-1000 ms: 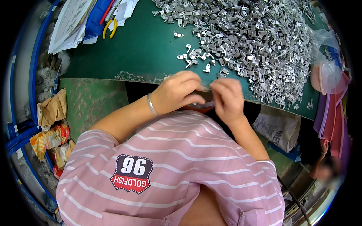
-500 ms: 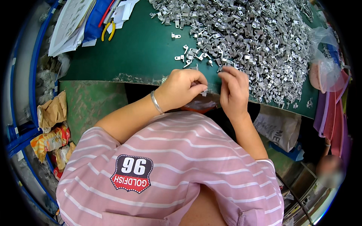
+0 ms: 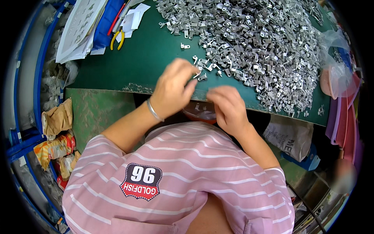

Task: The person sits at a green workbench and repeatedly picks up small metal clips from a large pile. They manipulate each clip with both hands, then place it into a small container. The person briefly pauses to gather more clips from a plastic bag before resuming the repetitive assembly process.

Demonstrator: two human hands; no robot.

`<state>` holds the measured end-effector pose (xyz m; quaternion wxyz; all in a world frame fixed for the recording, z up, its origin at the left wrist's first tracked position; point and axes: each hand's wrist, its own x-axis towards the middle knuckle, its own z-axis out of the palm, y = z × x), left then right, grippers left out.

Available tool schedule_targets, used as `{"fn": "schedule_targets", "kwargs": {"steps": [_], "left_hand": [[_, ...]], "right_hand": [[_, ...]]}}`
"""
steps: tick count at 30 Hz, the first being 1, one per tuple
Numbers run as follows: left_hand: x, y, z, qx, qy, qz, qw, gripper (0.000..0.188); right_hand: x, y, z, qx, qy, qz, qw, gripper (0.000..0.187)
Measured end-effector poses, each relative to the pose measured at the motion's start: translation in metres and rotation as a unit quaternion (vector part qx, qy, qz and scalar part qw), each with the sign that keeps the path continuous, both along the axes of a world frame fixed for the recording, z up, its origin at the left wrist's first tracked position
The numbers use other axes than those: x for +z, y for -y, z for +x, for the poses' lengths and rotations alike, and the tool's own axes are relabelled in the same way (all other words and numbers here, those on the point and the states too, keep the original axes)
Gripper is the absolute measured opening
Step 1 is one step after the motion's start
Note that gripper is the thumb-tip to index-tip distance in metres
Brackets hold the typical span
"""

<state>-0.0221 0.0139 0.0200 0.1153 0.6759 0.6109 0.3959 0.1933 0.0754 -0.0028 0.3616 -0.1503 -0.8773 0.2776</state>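
Note:
My left hand, with a silver bangle at its wrist, is over the front edge of the green table. Its thumb and fingers are apart, beside a few loose metal brackets at the near end of the pile. Lower and to the right, my right hand hangs just off the table edge with bent fingers. Motion smears its fingertips, so whether they hold anything does not show. Below and between the hands is a reddish bowl lined with clear plastic, some small pieces inside.
A large heap of small metal brackets covers the table's right side. Papers, a blue tray and yellow-handled pliers lie at the far left. A pink container with clear bags is at the right edge. Blue shelving stands left.
My left hand has opened its pinch and moved up and left toward the loose brackets. My right hand has come down and left, away from the heap, and more of the bowl shows.

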Motion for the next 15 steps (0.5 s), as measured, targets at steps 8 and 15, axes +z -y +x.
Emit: {"fn": "schedule_targets", "kwargs": {"steps": [8, 15], "left_hand": [[-0.018, -0.018, 0.003, -0.008, 0.018, -0.063, 0.998, 0.041], [-0.01, 0.005, 0.013, -0.06, 0.135, -0.101, 0.984, 0.029]], "right_hand": [[-0.006, -0.025, -0.04, -0.083, 0.099, 0.038, 0.991, 0.042], [-0.002, -0.015, 0.018, -0.117, -0.003, -0.097, 0.988, 0.033]]}}
